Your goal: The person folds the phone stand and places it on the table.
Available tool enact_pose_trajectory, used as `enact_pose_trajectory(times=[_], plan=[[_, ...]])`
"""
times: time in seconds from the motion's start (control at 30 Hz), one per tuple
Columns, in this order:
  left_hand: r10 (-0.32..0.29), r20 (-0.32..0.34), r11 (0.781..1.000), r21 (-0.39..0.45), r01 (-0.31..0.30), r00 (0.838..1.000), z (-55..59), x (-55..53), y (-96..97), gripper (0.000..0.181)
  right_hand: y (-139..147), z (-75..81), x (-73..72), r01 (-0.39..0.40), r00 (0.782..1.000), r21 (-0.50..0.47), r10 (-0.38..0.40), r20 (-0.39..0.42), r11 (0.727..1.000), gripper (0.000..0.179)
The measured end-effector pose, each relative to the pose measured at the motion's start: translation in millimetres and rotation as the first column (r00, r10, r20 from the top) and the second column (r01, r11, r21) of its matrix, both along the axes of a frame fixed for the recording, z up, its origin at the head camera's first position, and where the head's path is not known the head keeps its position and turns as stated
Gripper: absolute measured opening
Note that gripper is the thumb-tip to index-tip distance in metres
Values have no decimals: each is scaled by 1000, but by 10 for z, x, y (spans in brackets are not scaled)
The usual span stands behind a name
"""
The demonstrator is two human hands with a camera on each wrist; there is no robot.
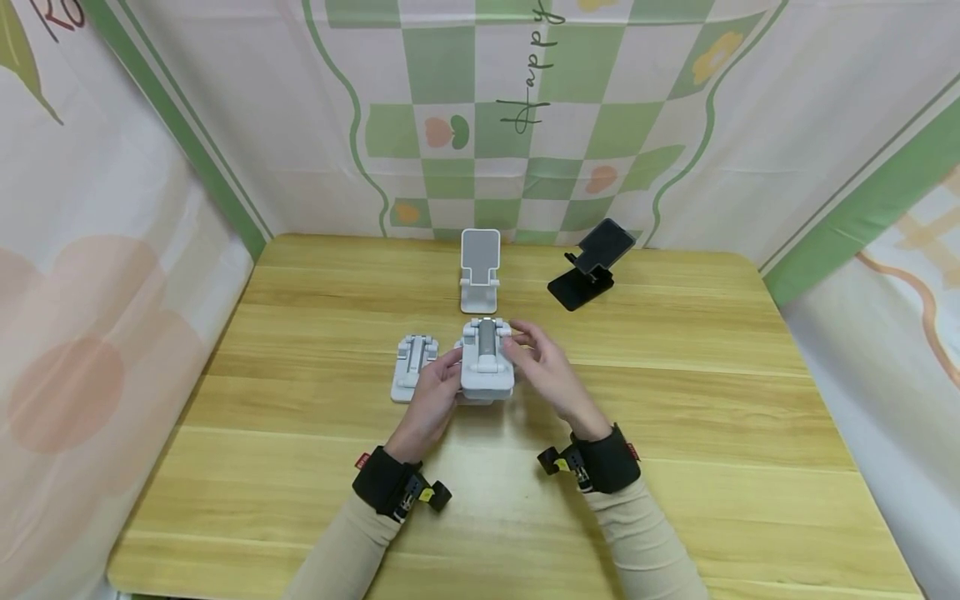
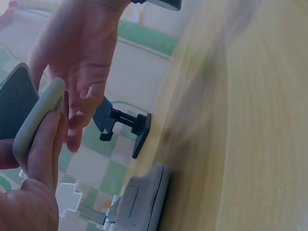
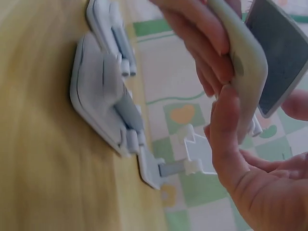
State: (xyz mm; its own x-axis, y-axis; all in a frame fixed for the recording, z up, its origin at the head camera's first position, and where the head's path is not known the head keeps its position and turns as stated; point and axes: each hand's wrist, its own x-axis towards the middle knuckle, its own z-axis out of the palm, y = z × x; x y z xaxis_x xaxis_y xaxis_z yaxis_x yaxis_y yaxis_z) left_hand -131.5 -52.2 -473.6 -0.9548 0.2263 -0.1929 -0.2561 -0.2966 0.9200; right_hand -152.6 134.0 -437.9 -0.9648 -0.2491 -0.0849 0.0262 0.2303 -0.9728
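One white stand (image 1: 487,382) my left hand (image 1: 429,404) grips; whether my right hand (image 1: 551,375) does, I can't tell; likely unfolding, next needing steady bracing.

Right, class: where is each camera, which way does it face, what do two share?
Head: on the head, facing forward and down at the table; left hand, right hand, sleeves show.
Left wrist: worn there, facing the held white stand; both hands show.
Right wrist: worn there, facing that stand; both hands show.
Both wrist views share the open white stand.
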Motion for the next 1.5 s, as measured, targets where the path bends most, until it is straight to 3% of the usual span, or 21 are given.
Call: enact_pose_trajectory(times=[0.13,0.3,0.77,1.03,1.27,1.5], plan=[[0,-2,1000,-8,0,1000,1,0,3,47,0,-58,7,-30,997,-111,37,66,993,64],[-1,7,1000,-25,1,1000,0,-5,1,48,-6,-90,10,-28,995,-153,42,87,988,65],[-2,11,999,-41,3,1000,18,-19,9,49,3,-115,9,12,995,-179,6,99,984,66],[1,26,999,34,-2,1000,35,-43,-18,65,10,-116,6,27,997,-185,-12,81,982,65],[-18,4,1000,-21,19,1000,58,-39,-17,76,17,-102,19,32,997,-196,-17,74,980,61],[-18,30,998,-66,20,999,73,-29,-9,77,32,-90,22,20,996,-190,-4,85,982,60]])
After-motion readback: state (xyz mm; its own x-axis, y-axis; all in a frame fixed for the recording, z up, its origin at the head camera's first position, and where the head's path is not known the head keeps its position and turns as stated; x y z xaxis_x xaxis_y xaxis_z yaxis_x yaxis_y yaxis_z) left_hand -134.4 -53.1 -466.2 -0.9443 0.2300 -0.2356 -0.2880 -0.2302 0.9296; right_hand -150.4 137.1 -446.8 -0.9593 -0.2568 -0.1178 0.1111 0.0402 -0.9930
